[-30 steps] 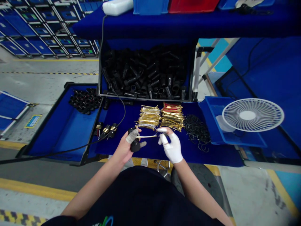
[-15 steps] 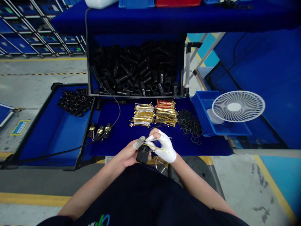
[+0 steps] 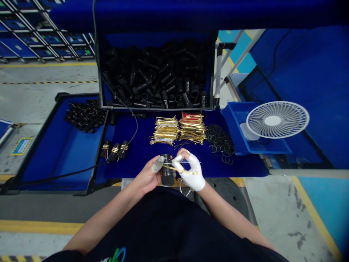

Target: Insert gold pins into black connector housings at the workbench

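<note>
My left hand [image 3: 153, 170], with a grey cover on its thumb, grips a black ribbed plastic cylinder [image 3: 167, 176] just beyond my body. My right hand [image 3: 191, 172], in a white glove with bare fingertips, pinches a thin gold and white wire [image 3: 183, 170] against the cylinder's side. The wire's far end trails past the right palm. Beyond the hands lie a bundle of gold and white wires [image 3: 165, 131] and a bundle of gold and red wires [image 3: 192, 129]. Right of them is a heap of thin black rings [image 3: 219, 140].
A bin of black ribbed parts [image 3: 155, 78] stands at the back. Left, a blue tray [image 3: 62, 156] holds small black pieces [image 3: 85, 116]; several gold-banded cylinders [image 3: 115, 151] sit beside it. A white round fan [image 3: 277, 120] stands over a blue tray at right. A cable [image 3: 68, 177] crosses the left side.
The black cylinder has turned more upright and shifted slightly left with my left hand. My right fingers have drawn a little away from the left thumb, still pinching the wire. The view tilted slightly.
</note>
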A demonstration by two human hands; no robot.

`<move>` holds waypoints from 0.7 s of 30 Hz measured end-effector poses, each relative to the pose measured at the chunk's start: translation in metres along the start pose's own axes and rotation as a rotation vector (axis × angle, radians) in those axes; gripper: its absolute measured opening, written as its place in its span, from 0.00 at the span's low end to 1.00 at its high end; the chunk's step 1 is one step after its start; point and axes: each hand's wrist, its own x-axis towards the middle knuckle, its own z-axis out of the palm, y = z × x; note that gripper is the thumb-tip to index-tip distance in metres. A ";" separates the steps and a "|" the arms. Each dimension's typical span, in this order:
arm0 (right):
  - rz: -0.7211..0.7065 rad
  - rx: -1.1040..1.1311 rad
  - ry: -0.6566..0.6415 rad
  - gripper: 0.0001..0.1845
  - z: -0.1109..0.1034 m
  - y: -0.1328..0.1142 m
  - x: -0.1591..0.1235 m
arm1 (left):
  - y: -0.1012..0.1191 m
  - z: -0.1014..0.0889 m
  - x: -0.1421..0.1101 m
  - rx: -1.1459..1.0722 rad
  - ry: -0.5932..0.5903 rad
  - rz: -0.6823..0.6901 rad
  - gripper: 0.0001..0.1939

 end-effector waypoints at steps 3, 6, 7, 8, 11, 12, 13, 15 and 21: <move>0.020 -0.176 0.013 0.09 0.000 0.001 -0.003 | 0.004 0.004 0.000 0.062 -0.011 0.036 0.27; -0.060 -0.317 -0.161 0.05 -0.005 -0.001 -0.001 | 0.008 0.005 0.001 0.130 0.018 0.038 0.31; -0.061 -0.320 -0.192 0.04 -0.007 -0.002 0.000 | 0.009 0.005 0.002 0.154 0.024 0.042 0.32; -0.038 -0.309 -0.191 0.04 -0.009 -0.001 0.002 | 0.010 0.005 0.002 0.170 0.026 0.052 0.32; 0.094 -0.279 -0.105 0.06 -0.013 0.005 0.007 | 0.007 0.004 0.005 0.144 0.018 0.098 0.27; 0.123 -0.288 -0.090 0.07 -0.012 0.008 0.007 | 0.004 0.003 0.007 0.133 0.027 0.103 0.24; 0.136 -0.302 -0.088 0.07 -0.011 0.011 0.006 | 0.001 0.002 0.009 0.136 0.048 0.103 0.21; 0.140 -0.315 -0.087 0.06 -0.006 0.015 0.003 | -0.005 -0.001 0.013 0.190 0.094 0.106 0.20; 0.044 -0.193 -0.185 0.06 -0.008 0.016 -0.004 | -0.010 -0.012 0.021 0.351 0.045 0.117 0.18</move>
